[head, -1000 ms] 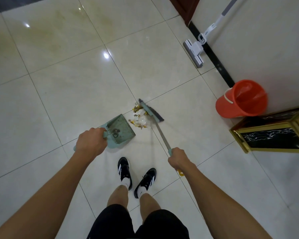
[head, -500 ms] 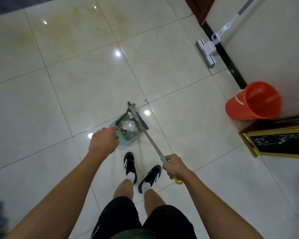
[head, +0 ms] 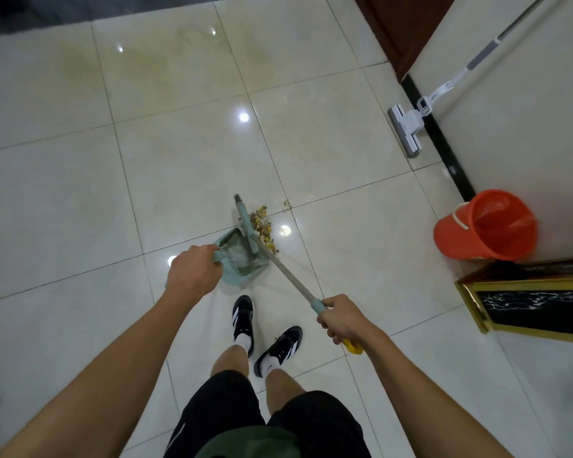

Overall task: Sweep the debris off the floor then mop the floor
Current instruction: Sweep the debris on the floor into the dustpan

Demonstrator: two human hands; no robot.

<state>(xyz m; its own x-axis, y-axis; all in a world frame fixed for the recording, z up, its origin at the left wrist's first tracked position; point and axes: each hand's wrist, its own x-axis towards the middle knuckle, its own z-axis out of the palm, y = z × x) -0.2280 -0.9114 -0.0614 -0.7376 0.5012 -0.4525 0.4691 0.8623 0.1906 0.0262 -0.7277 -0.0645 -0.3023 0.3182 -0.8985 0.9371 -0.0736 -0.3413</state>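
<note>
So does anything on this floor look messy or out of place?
Yes. A small pile of yellowish debris lies on the tiles on the far side of the broom head, outside the dustpan. A few crumbs sit apart on a grout line. Faint yellowish stains also mark the far tiles.

Pale green dustpan (head: 242, 259) low on the glossy cream tile floor (head: 80, 200), mouth turned toward the broom, a clear crumpled wrapper (head: 237, 254) lying inside, comb teeth along its near edge. Matching green broom (head: 245, 223) with a slim metal shaft and a green grip sleeve, head set across the pan's open side. Yellow-brown debris (head: 262, 226) heaped just beyond the broom head, a few crumbs (head: 286, 203) strayed along the grout line. White flat mop (head: 407, 127) propped against the wall, head on the tiles. Orange bucket (head: 483, 226) standing beside the wall, well apart from the sweeping.
</note>
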